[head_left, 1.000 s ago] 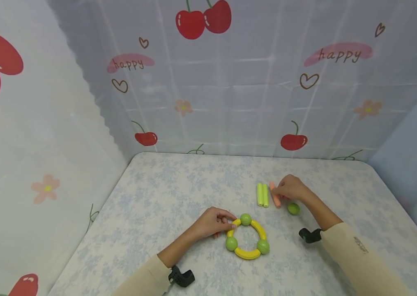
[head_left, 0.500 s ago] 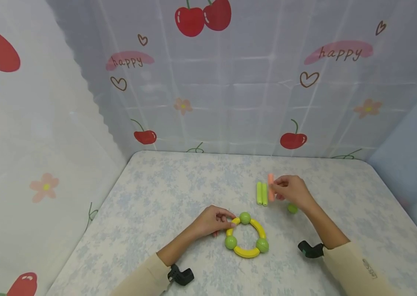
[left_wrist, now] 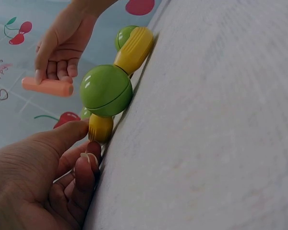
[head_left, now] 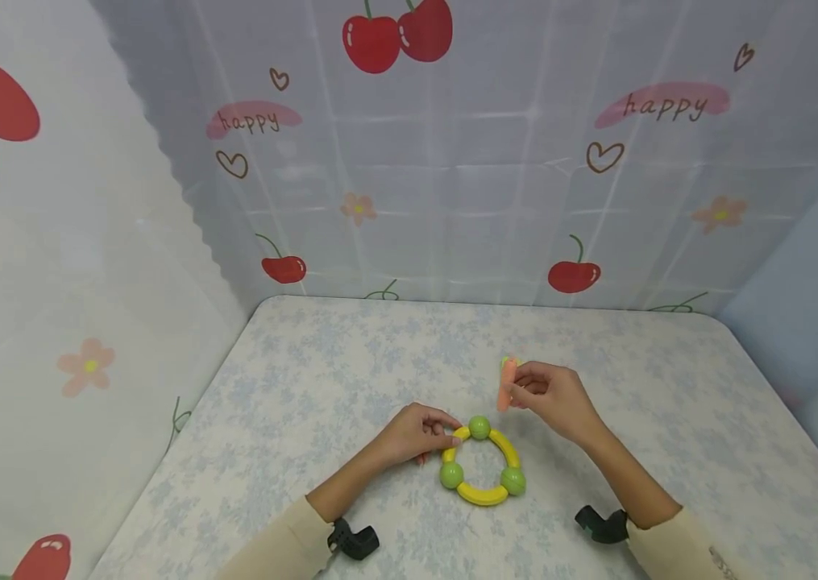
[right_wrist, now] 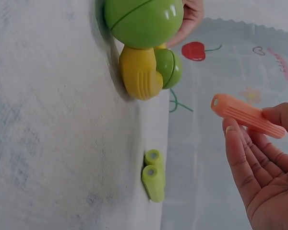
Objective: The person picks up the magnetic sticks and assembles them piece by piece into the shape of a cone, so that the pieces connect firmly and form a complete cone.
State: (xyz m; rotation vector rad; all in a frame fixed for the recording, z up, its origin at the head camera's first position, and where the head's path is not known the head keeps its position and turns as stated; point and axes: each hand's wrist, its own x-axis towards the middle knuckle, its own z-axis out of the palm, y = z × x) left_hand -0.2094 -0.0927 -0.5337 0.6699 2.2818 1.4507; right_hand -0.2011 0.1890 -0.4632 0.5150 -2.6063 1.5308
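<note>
A ring of yellow curved rods joined by green balls lies on the table. My left hand pinches the ring's upper-left yellow rod between thumb and fingers. Beyond the ring, my right hand holds a peach-coloured ribbed stick above the table between thumb and fingertips. The stick has a small pale disc in its end. Two light green sticks lie side by side on the table, mostly hidden behind the peach stick in the head view. A bit of something reddish shows under my left hand.
The patterned table top has rounded far corners. A cherry-print curtain stands along the back and sides. Black wrist cameras sit at both cuffs, close above the table.
My right hand has lifted the peach stick off the table and carried it left, in front of the green sticks. The loose green ball is now hidden in the head view. My left hand stays put.
</note>
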